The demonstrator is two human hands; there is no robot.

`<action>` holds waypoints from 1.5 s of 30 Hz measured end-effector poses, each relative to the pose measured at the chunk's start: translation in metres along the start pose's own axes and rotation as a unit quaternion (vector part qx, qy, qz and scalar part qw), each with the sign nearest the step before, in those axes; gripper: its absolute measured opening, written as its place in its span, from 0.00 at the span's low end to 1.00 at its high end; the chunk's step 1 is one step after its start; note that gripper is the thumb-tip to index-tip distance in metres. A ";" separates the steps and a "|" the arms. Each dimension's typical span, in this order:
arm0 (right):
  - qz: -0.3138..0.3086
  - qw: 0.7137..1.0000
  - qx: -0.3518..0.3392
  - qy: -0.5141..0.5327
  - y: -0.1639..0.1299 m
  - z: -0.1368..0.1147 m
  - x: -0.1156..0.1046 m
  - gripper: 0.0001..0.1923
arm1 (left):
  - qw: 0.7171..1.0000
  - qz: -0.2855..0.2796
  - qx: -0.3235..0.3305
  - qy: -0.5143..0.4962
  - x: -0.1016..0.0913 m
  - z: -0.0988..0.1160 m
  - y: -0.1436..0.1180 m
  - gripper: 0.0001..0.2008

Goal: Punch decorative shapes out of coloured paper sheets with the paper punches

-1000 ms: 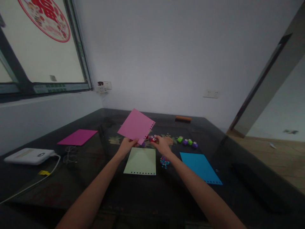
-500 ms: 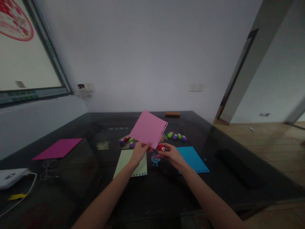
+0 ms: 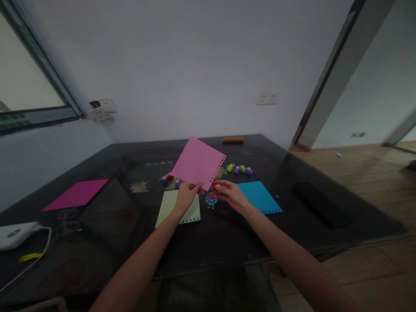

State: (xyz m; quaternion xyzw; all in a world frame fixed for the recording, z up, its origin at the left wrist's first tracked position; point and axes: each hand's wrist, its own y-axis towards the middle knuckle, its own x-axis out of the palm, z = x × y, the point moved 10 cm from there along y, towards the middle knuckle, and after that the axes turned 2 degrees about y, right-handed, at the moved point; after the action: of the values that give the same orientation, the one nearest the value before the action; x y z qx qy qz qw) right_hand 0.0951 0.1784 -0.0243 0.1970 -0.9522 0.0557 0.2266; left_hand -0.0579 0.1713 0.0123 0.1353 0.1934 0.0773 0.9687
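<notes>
My left hand [image 3: 187, 195] pinches the lower edge of a pink sheet of paper [image 3: 199, 161], which is tilted up above the table and has punched holes along its right edge. Between the fingers of my right hand [image 3: 233, 195] is a small red ball-shaped toy [image 3: 216, 186] with a white spot, close to the sheet's lower corner. Below and between the hands lies a little pile of blue and pink bits [image 3: 211, 200]. Under my left wrist rests a pale green sheet [image 3: 169, 203]. A blue sheet [image 3: 260, 197] lies right of my right hand.
Green and purple eyed toys [image 3: 239, 169] stand in a row behind; more toys [image 3: 164, 179] are partly hidden by the pink sheet. A magenta sheet [image 3: 76, 195] and a white device [image 3: 16, 235] with a cable lie left. A black case [image 3: 320, 203] lies right, a brown roll [image 3: 233, 140] at the back.
The view has tipped down a little, so everything sits higher in the picture. The red toy has turned in my right hand, its white spot now facing lower. My left hand still holds the pink sheet.
</notes>
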 end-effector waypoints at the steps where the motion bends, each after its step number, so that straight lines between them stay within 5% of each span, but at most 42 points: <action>1: 0.002 1.000 0.000 0.001 0.000 0.000 -0.001 0.19 | 1.000 -0.001 0.003 0.008 0.000 0.001 -0.001 0.15; 11: 0.008 1.000 -0.005 0.013 0.002 -0.002 -0.001 0.19 | 0.999 -0.006 0.012 0.036 0.003 0.004 -0.002 0.14; 31: 0.044 0.994 -0.047 -0.087 -0.002 -0.004 0.002 0.18 | 0.997 -0.011 -0.015 -0.074 0.013 -0.007 -0.005 0.12; 45: 0.037 0.995 -0.038 -0.082 0.000 0.001 0.004 0.18 | 1.000 0.014 0.016 0.021 0.007 -0.003 -0.003 0.13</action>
State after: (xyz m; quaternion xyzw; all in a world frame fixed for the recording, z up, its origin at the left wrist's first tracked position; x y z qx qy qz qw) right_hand 0.0911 0.1766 -0.0237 0.1569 -0.9757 0.0117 0.1525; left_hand -0.0527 0.1702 0.0062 0.1517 0.2128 0.0902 0.9610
